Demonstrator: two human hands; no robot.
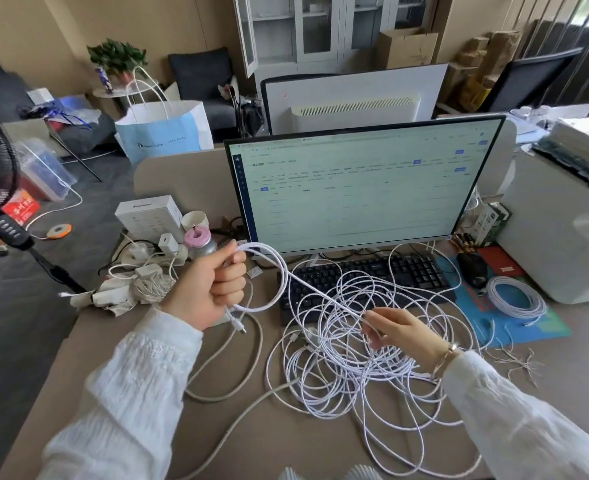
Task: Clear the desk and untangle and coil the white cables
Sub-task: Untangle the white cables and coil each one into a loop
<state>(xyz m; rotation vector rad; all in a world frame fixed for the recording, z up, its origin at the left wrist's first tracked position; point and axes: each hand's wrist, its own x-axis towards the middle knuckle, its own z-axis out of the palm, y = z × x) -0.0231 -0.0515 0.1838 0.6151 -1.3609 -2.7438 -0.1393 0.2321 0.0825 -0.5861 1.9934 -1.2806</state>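
Beige and crowded, the desk (119,344) is lying under my arms with a lit monitor (362,188) standing at its back edge and a black keyboard (365,275) sitting just in front of it. Across the middle of the desk the white cables (365,368) are sprawling in a loose tangle — thin, bright white cord looping over itself many times, spilling onto the near edge of the keyboard and trailing toward me on the right.

My left hand (213,289) is gripping a few neat turns of that cord, fingers curled round them in a fist; the small loop is arcing out to the right of my knuckles, and a short end with a plug (240,328) is hanging below my palm. From the loop one strand is running taut, down and to the right, to my right hand (403,336), which is pinching it between thumb and fingertips above the tangle, the other fingers relaxed.

Farther right a finished coil (516,299) of white cable is lying on a blue mat (542,327) — well apart from the tangle. A thicker grey cable (248,403) is curving over the desk beside my left sleeve. A pink-capped bottle (201,242) is standing behind my left hand.
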